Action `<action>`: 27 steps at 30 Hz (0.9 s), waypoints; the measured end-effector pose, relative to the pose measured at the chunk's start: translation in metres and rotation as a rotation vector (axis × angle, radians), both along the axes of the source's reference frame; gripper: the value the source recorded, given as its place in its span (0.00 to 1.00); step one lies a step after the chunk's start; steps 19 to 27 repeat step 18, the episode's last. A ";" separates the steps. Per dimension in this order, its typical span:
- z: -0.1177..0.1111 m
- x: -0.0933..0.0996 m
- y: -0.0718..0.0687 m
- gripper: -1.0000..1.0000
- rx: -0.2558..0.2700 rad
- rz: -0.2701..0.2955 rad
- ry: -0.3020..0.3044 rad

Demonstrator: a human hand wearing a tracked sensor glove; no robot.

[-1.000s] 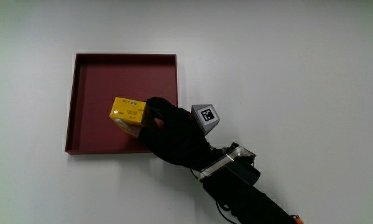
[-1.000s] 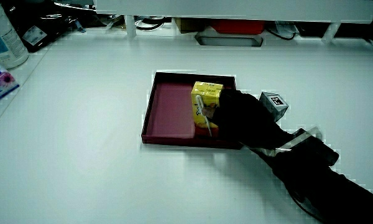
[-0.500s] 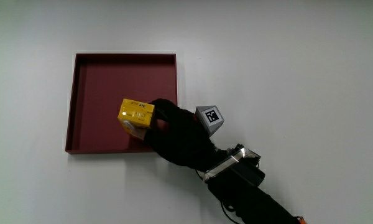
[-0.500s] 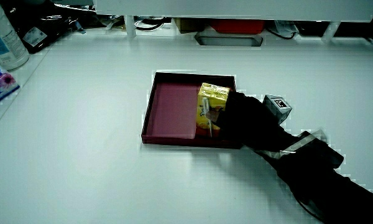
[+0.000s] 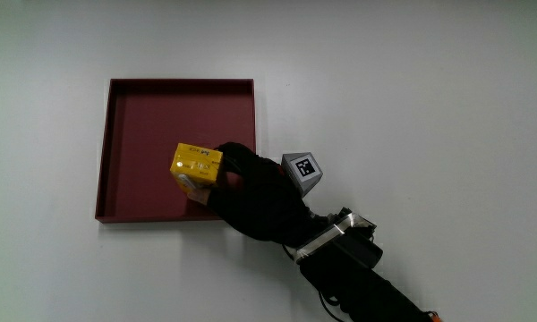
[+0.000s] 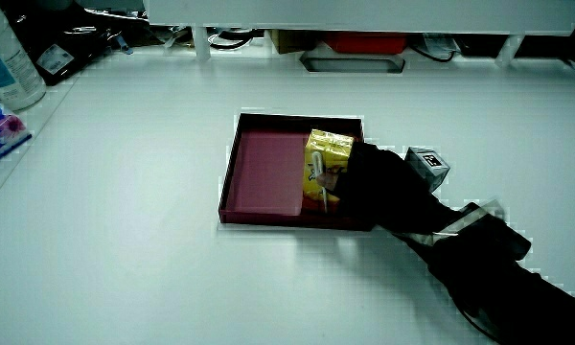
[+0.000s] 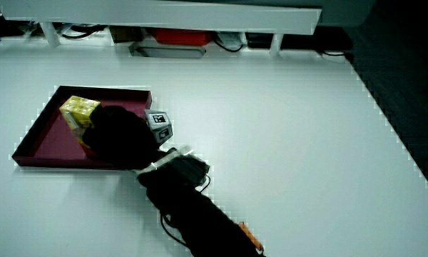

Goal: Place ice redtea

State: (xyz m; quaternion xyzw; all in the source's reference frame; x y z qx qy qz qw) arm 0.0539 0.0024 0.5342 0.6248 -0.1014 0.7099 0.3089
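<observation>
A white counter [image 5: 430,89] carries a shallow dark red tray [image 5: 125,98] with low walls. A black-gloved hand [image 5: 255,192] reaches in over the tray's wall nearest the person, with a small patterned cube [image 5: 301,168] on its back. The grip is closed around a yellow ice red tea carton [image 5: 196,166], fingers wrapped on the side of the carton that faces the forearm.

The carton sits inside the tray, in the part nearer the person. In a side view the carton [image 6: 326,165] stands roughly upright with a thin white straw [image 6: 318,184] fixed to one face. Another side view shows the carton [image 7: 79,111] partly hidden by the hand [image 7: 118,135]. It is unclear whether the carton's base is touching the tray floor or held just above it.

The placing looks nearly done; letting go is the step left.

Risks from here: if the carton is not flat on the tray floor when the fingers release, it may tip over, since it is tall for its base. Fingers dragging on the carton as they withdraw could pull it over. The wrist is close to the tray wall, so pulling back low could nudge the light tray across the smooth counter.

At a counter edge stand a bottle [image 6: 8,62] and some packaging, well apart from the tray.
</observation>
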 end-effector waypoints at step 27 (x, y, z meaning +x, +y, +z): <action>-0.062 0.061 -0.006 0.00 0.369 -0.269 0.373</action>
